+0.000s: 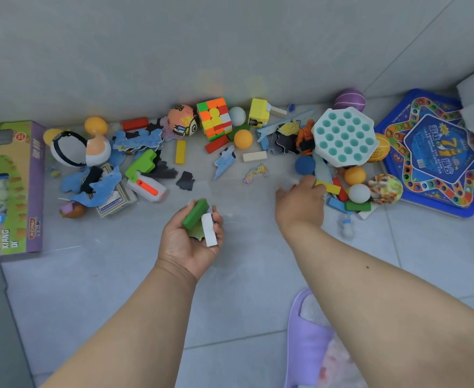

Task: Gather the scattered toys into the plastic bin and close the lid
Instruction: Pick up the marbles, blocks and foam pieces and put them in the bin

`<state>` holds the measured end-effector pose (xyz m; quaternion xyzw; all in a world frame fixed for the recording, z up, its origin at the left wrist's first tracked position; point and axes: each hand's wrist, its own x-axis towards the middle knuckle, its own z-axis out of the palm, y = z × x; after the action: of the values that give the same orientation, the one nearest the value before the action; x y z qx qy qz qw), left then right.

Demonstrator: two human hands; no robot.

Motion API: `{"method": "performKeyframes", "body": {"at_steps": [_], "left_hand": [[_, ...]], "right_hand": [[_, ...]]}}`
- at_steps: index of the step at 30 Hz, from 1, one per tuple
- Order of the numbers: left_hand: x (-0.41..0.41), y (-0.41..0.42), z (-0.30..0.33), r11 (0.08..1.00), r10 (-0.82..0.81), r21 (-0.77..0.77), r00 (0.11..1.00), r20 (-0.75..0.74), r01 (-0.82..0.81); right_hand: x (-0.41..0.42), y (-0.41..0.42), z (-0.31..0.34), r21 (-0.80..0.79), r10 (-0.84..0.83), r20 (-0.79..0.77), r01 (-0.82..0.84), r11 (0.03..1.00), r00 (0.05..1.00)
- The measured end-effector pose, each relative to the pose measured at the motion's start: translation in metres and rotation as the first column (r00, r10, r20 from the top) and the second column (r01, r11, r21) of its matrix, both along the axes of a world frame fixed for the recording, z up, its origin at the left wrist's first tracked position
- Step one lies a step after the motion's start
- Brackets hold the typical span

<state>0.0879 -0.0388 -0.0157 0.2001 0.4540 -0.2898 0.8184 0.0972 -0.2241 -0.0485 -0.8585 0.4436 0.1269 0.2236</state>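
L hand [192, 233], palm up at 6 o'clock of the toy pile, fingers curled round a green block [195, 214] & a white block [209, 229]. R hand [300, 203] at 4 o'clock, reaching to a yellow block [328, 187] by the red block [340, 190]; fingertips touch it, can't tell if pinching. Cube [215, 118] at 12, pop toy [344, 135] at 2, game board [437, 152] at 3. Plastic bin not seen.

Soft even light, wide-angle bending at edges, slightly blurred
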Motion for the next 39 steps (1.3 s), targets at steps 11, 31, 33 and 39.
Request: {"method": "performKeyframes", "body": {"at_steps": [11, 31, 33, 39], "left_hand": [[0.002, 0.007, 0.004, 0.991, -0.119, 0.069, 0.992, 0.046, 0.116], [0.015, 0.024, 0.001, 0.953, -0.068, 0.301, 0.994, 0.086, 0.039], [0.015, 0.025, -0.002, 0.964, -0.104, 0.257, 0.985, 0.138, 0.066], [0.012, 0.029, -0.007, 0.884, -0.361, 0.385, 0.912, 0.195, 0.267]], "right_hand": [[0.053, 0.020, -0.006, 0.179, 0.208, 0.099, -0.223, 0.958, 0.973], [0.029, 0.079, 0.036, 0.846, 0.348, 0.277, -0.399, 0.354, 0.896], [0.030, 0.086, 0.038, 0.803, 0.423, 0.270, -0.445, 0.396, 0.865], [0.033, 0.091, 0.046, 0.706, 0.570, 0.154, -0.493, 0.508, 0.807]]}}
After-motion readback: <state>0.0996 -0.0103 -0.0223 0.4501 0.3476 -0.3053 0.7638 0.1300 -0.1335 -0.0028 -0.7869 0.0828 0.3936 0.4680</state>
